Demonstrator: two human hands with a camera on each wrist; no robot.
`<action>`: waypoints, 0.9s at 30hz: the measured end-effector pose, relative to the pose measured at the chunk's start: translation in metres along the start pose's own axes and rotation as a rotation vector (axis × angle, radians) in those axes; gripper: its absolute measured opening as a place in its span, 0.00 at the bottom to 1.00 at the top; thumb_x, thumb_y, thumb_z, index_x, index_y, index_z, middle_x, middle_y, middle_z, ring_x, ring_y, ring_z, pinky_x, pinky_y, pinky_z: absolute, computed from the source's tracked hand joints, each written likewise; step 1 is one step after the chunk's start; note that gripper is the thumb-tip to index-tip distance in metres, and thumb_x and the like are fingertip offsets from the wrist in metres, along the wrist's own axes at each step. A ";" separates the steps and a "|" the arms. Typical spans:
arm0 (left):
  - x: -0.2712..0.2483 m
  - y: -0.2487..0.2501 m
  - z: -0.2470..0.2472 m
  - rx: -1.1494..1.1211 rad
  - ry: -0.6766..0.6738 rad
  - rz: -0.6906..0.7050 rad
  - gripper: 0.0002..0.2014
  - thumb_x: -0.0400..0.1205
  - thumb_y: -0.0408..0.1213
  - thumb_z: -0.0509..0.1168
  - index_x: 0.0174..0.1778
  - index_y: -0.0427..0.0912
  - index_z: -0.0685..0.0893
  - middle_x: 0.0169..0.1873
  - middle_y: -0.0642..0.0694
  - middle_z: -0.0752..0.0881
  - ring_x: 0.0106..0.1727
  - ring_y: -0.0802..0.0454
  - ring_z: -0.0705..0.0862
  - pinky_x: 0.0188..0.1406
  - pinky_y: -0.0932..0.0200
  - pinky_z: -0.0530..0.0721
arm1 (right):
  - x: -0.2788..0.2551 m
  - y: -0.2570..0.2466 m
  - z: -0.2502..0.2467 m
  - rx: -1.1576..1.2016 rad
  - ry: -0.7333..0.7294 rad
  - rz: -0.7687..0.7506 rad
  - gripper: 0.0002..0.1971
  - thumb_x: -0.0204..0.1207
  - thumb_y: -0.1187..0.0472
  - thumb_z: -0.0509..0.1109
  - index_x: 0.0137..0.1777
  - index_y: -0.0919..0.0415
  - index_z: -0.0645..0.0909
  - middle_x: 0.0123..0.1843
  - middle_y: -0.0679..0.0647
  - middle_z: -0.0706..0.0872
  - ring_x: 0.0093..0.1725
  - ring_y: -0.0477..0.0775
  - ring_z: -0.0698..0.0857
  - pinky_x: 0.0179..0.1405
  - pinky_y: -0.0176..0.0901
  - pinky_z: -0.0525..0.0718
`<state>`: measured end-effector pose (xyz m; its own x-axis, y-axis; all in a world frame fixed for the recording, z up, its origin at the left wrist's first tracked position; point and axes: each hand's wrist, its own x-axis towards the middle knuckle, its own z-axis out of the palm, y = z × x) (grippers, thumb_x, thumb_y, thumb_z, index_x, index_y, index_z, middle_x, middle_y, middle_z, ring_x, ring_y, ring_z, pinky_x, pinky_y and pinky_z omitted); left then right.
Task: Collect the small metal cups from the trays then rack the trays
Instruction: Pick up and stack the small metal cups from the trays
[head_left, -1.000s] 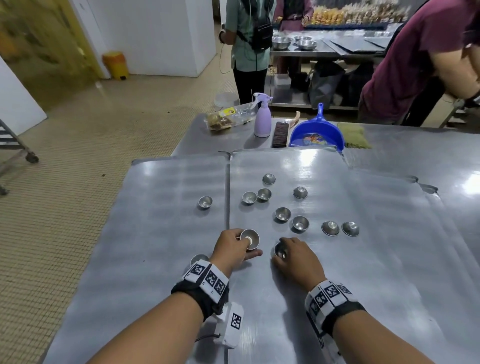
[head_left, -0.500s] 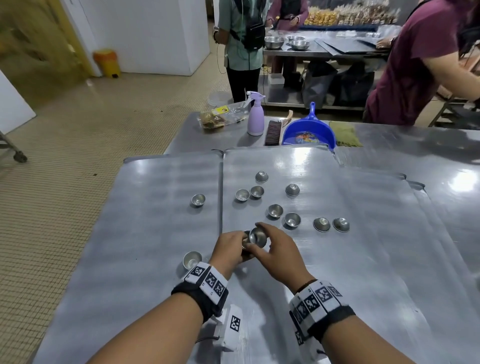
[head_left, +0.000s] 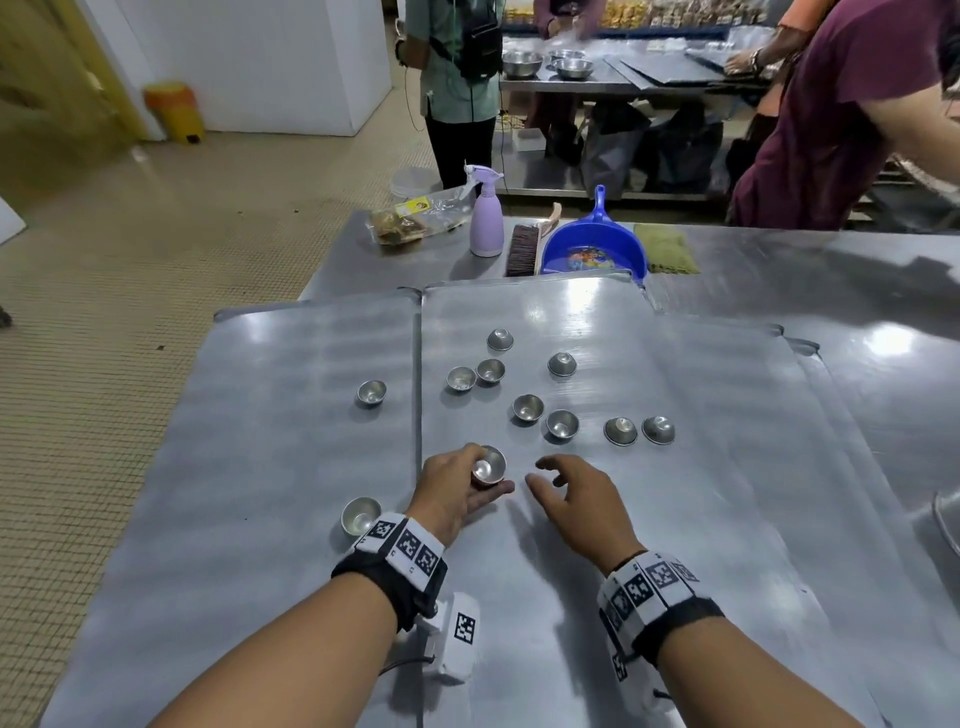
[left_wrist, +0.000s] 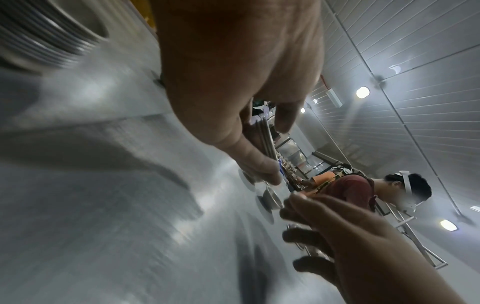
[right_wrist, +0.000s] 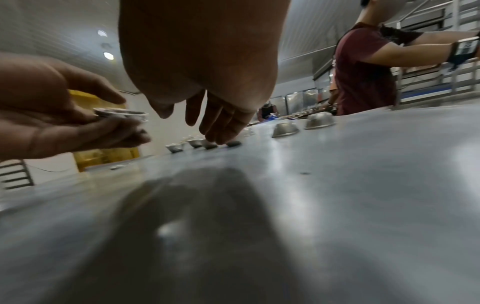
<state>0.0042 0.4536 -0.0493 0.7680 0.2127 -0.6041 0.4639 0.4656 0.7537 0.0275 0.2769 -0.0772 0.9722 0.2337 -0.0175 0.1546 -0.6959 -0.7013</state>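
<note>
From the head view, the left hand (head_left: 457, 488) pinched a cup stack (head_left: 488, 465) above the tray (head_left: 701, 519); the right hand (head_left: 576, 506) hung beside it, fingers relaxed and holding nothing.

At the left wrist, thumb and fingers (left_wrist: 259, 162) clamped the stack's rims.

At the right wrist, loose cups (right_wrist: 284, 128) lay beyond the fingertips.

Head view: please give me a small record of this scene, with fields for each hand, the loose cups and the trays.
left hand: holds nested metal cups in its fingers
right hand: empty, fingers relaxed, above the right tray
loose cups on right tray: nine, four of them upside down
loose cups on left tray: two, both upright
trays: side by side on the table, not racked
</note>
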 end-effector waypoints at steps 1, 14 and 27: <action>0.001 -0.003 0.004 0.051 -0.002 0.002 0.09 0.81 0.35 0.67 0.54 0.35 0.86 0.49 0.35 0.92 0.45 0.40 0.94 0.49 0.51 0.88 | 0.002 0.012 -0.006 -0.016 0.021 0.045 0.16 0.80 0.44 0.70 0.62 0.50 0.85 0.60 0.45 0.88 0.50 0.43 0.84 0.51 0.39 0.79; 0.009 -0.049 0.048 0.254 -0.062 0.060 0.10 0.84 0.24 0.60 0.57 0.28 0.83 0.50 0.27 0.88 0.43 0.35 0.94 0.51 0.44 0.92 | 0.050 0.104 -0.094 -0.197 0.073 0.312 0.25 0.79 0.51 0.70 0.75 0.52 0.74 0.71 0.60 0.79 0.65 0.64 0.83 0.64 0.54 0.80; 0.014 -0.062 0.049 0.303 -0.026 0.132 0.09 0.83 0.25 0.62 0.54 0.23 0.84 0.48 0.23 0.89 0.43 0.35 0.93 0.56 0.38 0.90 | 0.070 0.108 -0.089 -0.281 0.118 0.202 0.14 0.81 0.55 0.64 0.66 0.47 0.75 0.67 0.52 0.83 0.57 0.65 0.85 0.52 0.52 0.79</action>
<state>0.0078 0.3858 -0.0913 0.8392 0.2306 -0.4924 0.4670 0.1583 0.8700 0.1278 0.1574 -0.0907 0.9991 0.0038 -0.0425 -0.0166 -0.8831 -0.4689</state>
